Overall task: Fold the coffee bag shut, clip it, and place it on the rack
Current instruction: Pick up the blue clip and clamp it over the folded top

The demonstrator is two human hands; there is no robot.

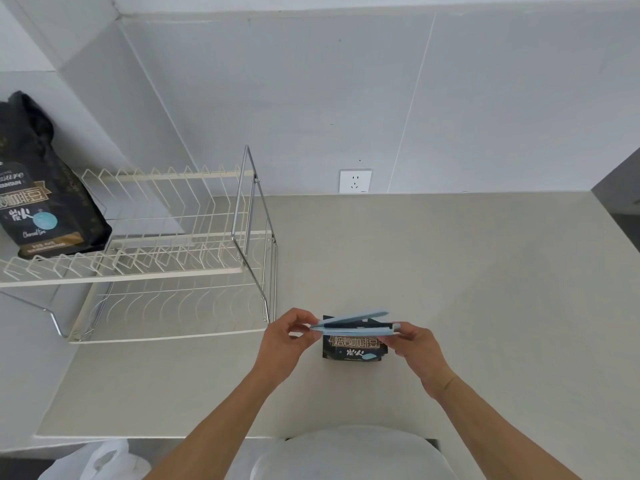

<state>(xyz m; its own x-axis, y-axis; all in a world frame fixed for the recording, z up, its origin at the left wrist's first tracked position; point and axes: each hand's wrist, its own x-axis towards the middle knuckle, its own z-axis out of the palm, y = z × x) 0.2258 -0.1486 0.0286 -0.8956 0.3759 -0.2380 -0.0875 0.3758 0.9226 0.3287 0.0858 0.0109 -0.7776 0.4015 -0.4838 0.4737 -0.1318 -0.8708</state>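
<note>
Coffee bag: small, upright on counter; looks light, crinkly, tips easily.
Clip: rigid, gaping over folded top.
Left hand: pinching the clip's hinge end.
Right hand: pinching the clip's open end.
Grip advice: take the bag by its sides.

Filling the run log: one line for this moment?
step: clipping | bag: counter | clip: open on bag top | left hand, right hand: hold clip ends

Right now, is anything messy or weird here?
Nothing is spilled or broken. The blue clip gapes open at its right end over the small coffee bag, held by both hands, so it isn't clamped yet. Another coffee bag already stands on the rack.
</note>
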